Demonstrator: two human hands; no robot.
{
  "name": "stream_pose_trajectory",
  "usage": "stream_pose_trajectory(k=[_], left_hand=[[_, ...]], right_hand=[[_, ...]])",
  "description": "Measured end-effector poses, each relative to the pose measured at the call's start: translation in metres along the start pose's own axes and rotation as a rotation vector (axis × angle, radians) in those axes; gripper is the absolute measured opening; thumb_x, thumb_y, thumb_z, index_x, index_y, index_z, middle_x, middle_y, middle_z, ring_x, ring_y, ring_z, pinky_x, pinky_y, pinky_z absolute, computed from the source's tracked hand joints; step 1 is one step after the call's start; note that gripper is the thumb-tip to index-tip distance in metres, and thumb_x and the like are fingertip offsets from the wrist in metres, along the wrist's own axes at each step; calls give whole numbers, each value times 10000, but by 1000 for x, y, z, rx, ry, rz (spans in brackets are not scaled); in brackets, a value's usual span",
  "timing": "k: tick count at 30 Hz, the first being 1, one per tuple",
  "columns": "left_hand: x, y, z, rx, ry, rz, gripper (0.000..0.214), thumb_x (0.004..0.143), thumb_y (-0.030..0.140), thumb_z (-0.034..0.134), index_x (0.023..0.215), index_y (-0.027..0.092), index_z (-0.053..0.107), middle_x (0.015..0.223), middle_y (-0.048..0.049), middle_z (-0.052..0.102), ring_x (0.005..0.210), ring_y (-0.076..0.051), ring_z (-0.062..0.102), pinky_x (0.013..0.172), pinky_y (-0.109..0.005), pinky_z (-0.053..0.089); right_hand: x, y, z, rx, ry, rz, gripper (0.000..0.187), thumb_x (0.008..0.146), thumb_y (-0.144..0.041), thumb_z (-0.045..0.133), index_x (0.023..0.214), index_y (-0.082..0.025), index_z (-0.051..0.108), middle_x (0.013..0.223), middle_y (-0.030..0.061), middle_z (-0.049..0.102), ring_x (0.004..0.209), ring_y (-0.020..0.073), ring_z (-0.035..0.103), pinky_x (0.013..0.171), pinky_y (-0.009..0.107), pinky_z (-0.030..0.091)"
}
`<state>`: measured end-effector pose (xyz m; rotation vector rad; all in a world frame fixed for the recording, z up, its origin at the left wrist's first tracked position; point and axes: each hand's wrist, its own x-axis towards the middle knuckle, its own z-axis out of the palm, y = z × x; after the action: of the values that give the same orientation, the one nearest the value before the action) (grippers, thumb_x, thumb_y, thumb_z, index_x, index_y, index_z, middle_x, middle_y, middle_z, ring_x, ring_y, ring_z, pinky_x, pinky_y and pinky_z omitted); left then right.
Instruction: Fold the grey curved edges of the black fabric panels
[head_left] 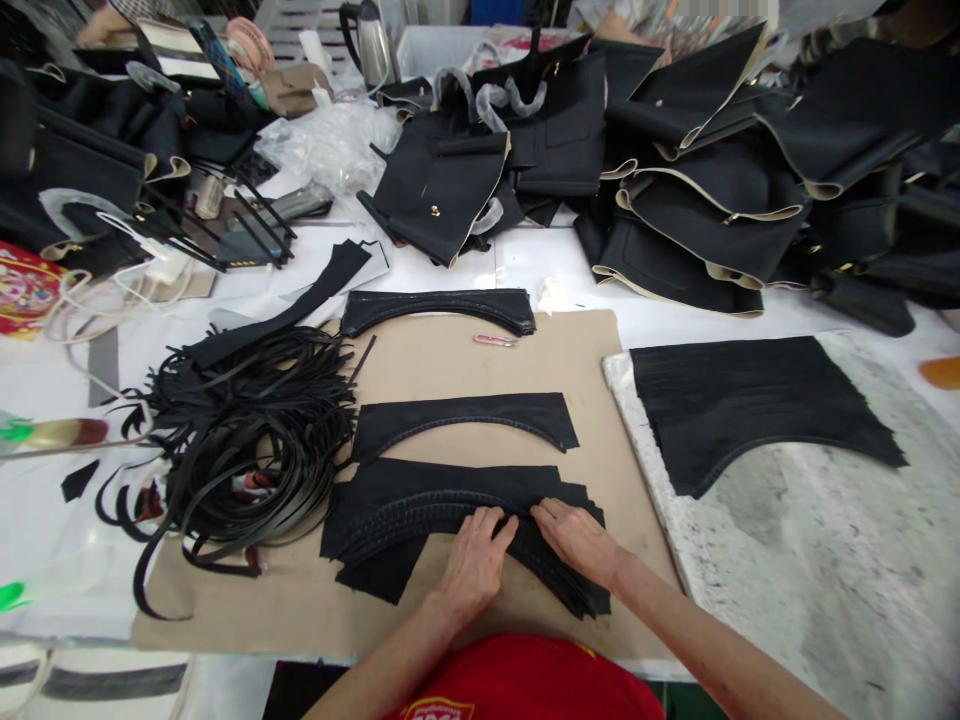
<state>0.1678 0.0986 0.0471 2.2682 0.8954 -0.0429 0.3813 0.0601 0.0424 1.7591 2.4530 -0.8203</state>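
A stack of black curved fabric or leather pieces [450, 485] lies fanned on the beige board, with stitching along the arched edges. On the arched edge rests my left hand [476, 560], its fingers bent and thumb close to them, gripping the edge of a black piece. My right hand [577, 540] is just beside it, fingers curled onto the right part of the same edge. Just beyond the stack lies a single black curved piece [465, 412]. Farther back is a neat pile of similar curved pieces [439, 305], and a small pink thread snipper [493, 341] sits below it.
A tangled heap of black straps [255, 440] covers the board's left side. At right, a whitish slab [795, 560] carries more black curved pieces [750, 400]. Black bag panels [697, 200] pile up at the back, near a metal kettle [373, 45] and a router [251, 240].
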Motion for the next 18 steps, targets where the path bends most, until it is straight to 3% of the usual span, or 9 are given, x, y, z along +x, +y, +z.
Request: stream_pose_trajectory(k=[11, 18], left_hand=[[5, 2, 6, 11, 24, -28, 529, 832, 93, 403, 1338, 227, 475, 1218, -110, 501, 1097, -249, 450, 930, -384, 412], [4, 2, 7, 7, 23, -27, 525, 834, 106, 405, 1339, 232, 473, 1222, -109, 499, 1090, -250, 451, 932, -393, 410]], right_hand=[[6, 10, -13, 46, -37, -22, 244, 945, -138, 357, 901, -193, 590, 814, 30, 622, 682, 142, 595, 601, 263, 384], [8, 6, -13, 40, -48, -3, 188, 950, -204, 407, 907, -189, 590, 846, 42, 629, 724, 163, 611, 613, 269, 391]])
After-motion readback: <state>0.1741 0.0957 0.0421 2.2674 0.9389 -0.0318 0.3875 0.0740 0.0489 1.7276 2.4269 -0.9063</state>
